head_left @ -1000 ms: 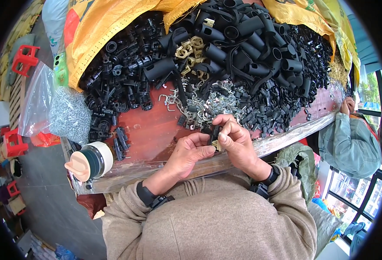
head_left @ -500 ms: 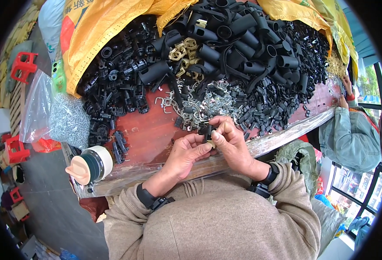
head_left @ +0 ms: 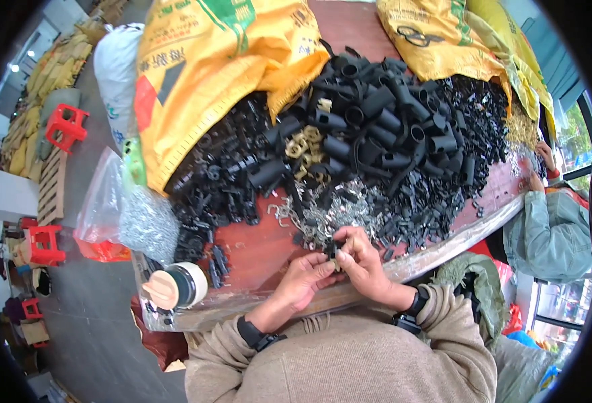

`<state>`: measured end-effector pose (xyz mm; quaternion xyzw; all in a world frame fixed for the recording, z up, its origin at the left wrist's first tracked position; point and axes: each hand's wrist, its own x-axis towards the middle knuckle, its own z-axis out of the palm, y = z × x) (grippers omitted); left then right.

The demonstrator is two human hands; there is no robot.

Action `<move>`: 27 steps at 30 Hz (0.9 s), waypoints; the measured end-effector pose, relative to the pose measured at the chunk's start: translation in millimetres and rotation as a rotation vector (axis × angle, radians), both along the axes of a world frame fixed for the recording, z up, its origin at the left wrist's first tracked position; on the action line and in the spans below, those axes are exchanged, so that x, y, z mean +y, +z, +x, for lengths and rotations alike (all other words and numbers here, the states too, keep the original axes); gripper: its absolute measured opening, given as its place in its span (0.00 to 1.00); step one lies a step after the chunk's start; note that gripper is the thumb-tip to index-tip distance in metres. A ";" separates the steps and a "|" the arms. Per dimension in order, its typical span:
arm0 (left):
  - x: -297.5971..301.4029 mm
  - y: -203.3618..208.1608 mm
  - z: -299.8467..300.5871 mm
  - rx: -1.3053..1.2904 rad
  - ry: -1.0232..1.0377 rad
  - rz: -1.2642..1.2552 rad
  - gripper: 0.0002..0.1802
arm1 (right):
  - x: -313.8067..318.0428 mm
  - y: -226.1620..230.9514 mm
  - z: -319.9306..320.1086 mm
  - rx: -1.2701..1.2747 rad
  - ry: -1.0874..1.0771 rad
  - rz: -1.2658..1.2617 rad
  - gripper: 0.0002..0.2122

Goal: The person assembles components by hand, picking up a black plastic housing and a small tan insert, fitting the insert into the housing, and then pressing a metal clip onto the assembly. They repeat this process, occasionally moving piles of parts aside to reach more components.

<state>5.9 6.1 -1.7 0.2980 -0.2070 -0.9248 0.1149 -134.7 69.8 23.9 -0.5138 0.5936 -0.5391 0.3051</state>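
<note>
Near the table's front edge my left hand [head_left: 304, 279] and my right hand [head_left: 364, 266] meet fingertip to fingertip. Between them they pinch a small black part [head_left: 331, 250], with a bit of brass-coloured metal showing at its lower end. The fingers cover most of it, so its exact kind cannot be made out. Just beyond the hands lies a heap of small silvery metal hooks [head_left: 349, 209]. Small black pieces [head_left: 413, 213] are piled to the right of that heap. Farther back are black tubes [head_left: 378, 101], with several brass-coloured clips [head_left: 304, 144] among them.
Black moulded parts [head_left: 218, 185] fill the table's left side, beside a bag of small metal pieces [head_left: 149, 225]. A cup with a beige lid [head_left: 175, 285] stands at the front left corner. Yellow sacks [head_left: 242, 54] lie behind; scissors [head_left: 419, 35] rest on one. Another person [head_left: 550, 232] works at right.
The view has tilted, so the table and heaps sit lower and the sacks show more. Both hands keep their pinch on the small black part, with only slight finger movement.
</note>
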 end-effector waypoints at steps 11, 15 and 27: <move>1.1 -2.6 2.5 0.025 -0.056 -0.088 0.10 | 1.0 -6.1 -0.7 -0.184 0.055 0.039 0.08; 0.1 -1.3 4.5 0.028 -0.034 -0.023 0.10 | 6.9 -10.5 2.4 -0.341 0.011 0.055 0.07; 4.0 1.7 1.6 0.013 -0.017 -0.088 0.10 | 4.6 0.0 1.3 -0.135 -0.011 0.057 0.09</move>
